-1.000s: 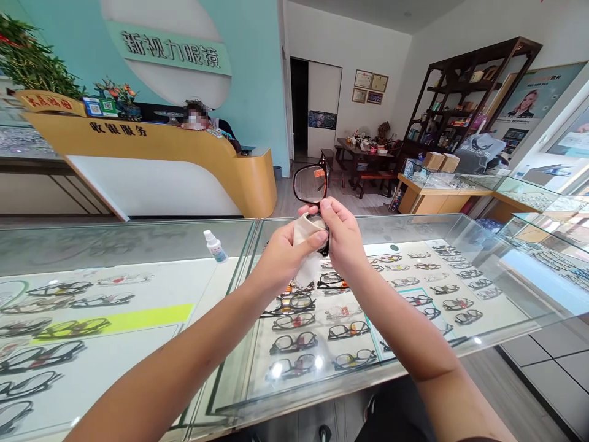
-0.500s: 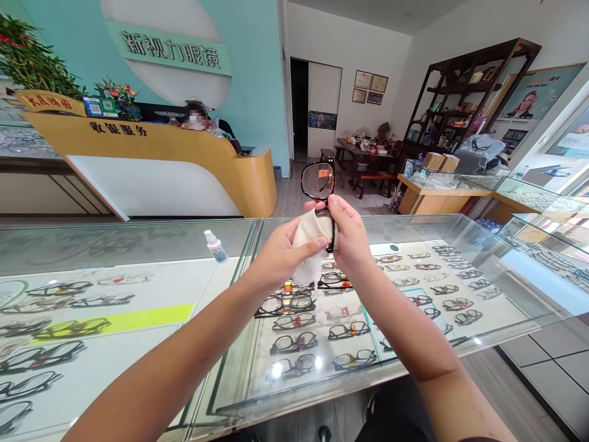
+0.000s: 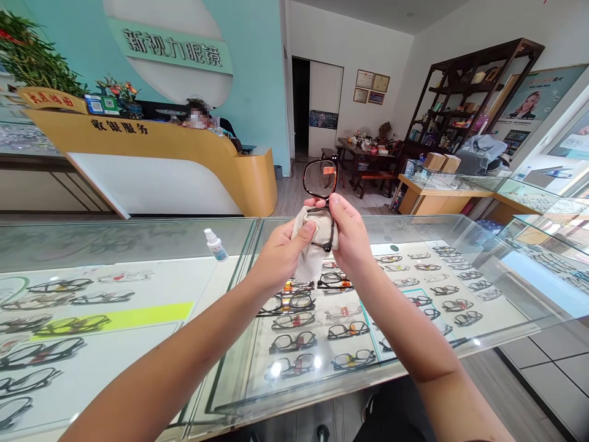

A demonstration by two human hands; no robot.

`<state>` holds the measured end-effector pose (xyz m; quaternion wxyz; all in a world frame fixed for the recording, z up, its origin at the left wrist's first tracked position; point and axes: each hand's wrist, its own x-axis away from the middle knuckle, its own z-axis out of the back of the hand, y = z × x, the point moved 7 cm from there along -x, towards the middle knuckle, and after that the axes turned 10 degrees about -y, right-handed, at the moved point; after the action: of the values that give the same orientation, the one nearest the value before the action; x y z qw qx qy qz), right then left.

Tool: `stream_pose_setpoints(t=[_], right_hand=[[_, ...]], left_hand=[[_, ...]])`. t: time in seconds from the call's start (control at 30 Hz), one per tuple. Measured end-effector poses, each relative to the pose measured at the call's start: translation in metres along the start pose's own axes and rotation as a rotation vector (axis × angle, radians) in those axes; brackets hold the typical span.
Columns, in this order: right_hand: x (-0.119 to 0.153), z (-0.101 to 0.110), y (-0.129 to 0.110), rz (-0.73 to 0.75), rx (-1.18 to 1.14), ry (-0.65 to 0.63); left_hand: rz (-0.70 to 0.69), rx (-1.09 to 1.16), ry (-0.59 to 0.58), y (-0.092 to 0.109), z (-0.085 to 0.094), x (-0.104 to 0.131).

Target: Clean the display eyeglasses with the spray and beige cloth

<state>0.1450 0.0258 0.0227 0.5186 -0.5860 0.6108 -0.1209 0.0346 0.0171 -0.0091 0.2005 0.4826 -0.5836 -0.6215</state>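
Observation:
A pair of dark tortoiseshell eyeglasses is held upright on its side above the glass counter, one lens up with an orange sticker on it. My right hand is closed on the frame near the bridge and along its right edge. A pale beige cloth is pinched in my left hand, its thumb pressing the cloth against the lower lens. Cloth covers part of that lens, and the left fingers behind it are hidden. Below my hands, several eyeglasses lie in rows under the glass.
A small white spray bottle stands on the glass countertop left of my hands. Across the floor is a curved yellow-and-white reception desk with a person behind it. More display cases line the right side, near a dark shelf.
My left thumb has slid up and left over the lower lens, and the cloth has bunched differently, baring more of the lower rim. The eyeglasses have tilted slightly.

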Motion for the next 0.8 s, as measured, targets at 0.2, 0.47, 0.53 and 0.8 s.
stream_pose_setpoints(t=[0.2,0.47,0.53,0.8], right_hand=[[0.0024,-0.0057,0.0019,0.007,0.009,-0.059],[0.0042,-0.0084,0.0037,0.029,0.099,-0.157],[0.0043,-0.0100,0.0029,0.038,0.111,-0.176],[0.0037,-0.0087,0.0090,-0.006,0.123,-0.175]], left_hand=[[-0.035,0.033,0.045,-0.0006,0.0026,-0.0004],[0.033,0.109,0.070,0.0050,-0.0016,-0.0003],[0.057,0.121,0.060,0.0052,-0.0021,-0.0011],[0.082,0.075,0.035,0.0058,0.0027,-0.0009]])
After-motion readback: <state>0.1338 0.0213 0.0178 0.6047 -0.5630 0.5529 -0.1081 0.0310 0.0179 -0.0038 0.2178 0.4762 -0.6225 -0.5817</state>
